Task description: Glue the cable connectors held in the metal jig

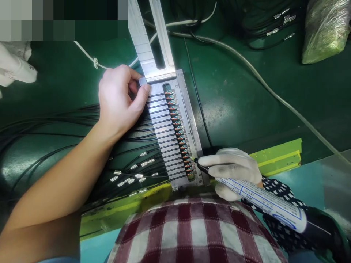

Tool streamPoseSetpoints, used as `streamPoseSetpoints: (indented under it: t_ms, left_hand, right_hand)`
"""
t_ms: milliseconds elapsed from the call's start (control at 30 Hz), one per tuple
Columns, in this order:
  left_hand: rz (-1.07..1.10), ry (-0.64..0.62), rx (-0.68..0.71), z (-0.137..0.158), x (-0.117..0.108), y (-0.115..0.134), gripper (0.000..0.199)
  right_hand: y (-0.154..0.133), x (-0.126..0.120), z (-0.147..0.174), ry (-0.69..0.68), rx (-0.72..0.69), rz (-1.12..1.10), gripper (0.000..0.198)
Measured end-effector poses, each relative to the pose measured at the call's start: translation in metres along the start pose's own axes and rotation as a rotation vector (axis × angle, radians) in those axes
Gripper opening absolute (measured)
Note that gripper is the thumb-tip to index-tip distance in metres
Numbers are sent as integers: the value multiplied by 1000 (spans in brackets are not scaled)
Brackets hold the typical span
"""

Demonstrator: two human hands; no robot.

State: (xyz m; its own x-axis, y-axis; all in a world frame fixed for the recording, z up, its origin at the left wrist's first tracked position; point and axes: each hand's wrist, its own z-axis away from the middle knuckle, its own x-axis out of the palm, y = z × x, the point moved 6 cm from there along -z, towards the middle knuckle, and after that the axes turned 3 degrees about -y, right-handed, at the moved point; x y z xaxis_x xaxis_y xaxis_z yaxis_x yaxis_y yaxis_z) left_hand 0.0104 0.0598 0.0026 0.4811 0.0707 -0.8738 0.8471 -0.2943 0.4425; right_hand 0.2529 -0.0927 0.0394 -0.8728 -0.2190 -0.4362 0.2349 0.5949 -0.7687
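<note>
A slotted metal jig (161, 124) lies on the green work surface, with a row of black cables (157, 116) laid side by side across it. Their stripped ends and small connectors (179, 128) sit along the jig's slot. My bare left hand (120, 95) pinches the jig's upper left corner between thumb and fingers. In a white glove, my right hand (233, 170) grips a thick pen-shaped tube (263, 199) with a white label, blue print and a black tapered tip. That tip is at the jig's right side, close to the lower connectors; whether it touches cannot be told.
A slotted metal plate (150, 40) extends upward from the jig. Loose cables with metal-ended plugs (134, 175) lie left of it. More cables (279, 25) and a plastic-wrapped bundle (326, 33) are at upper right. A grey hose (246, 65) crosses the surface. Yellow-green edging (279, 159) runs along the front.
</note>
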Motion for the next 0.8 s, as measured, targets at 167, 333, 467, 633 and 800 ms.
streamPoseSetpoints:
  t_ms: [167, 333, 467, 633, 800]
  left_hand:
    - [11, -3, -18, 0, 1, -1, 14]
    - [-2, 1, -14, 0, 1, 0, 15]
    - [-14, -2, -28, 0, 0, 0, 15]
    - [-11, 12, -5, 0, 0, 1, 15]
    - [10, 5, -22, 0, 0, 1, 14]
  right_hand:
    - [0, -1, -4, -23, 21, -6, 7]
    - [1, 0, -2, -18, 20, -15, 7]
    - [2, 0, 1, 9, 9, -29, 10]
    - [2, 0, 3, -8, -6, -33, 9]
    - [3, 0, 4, -4, -10, -39, 9]
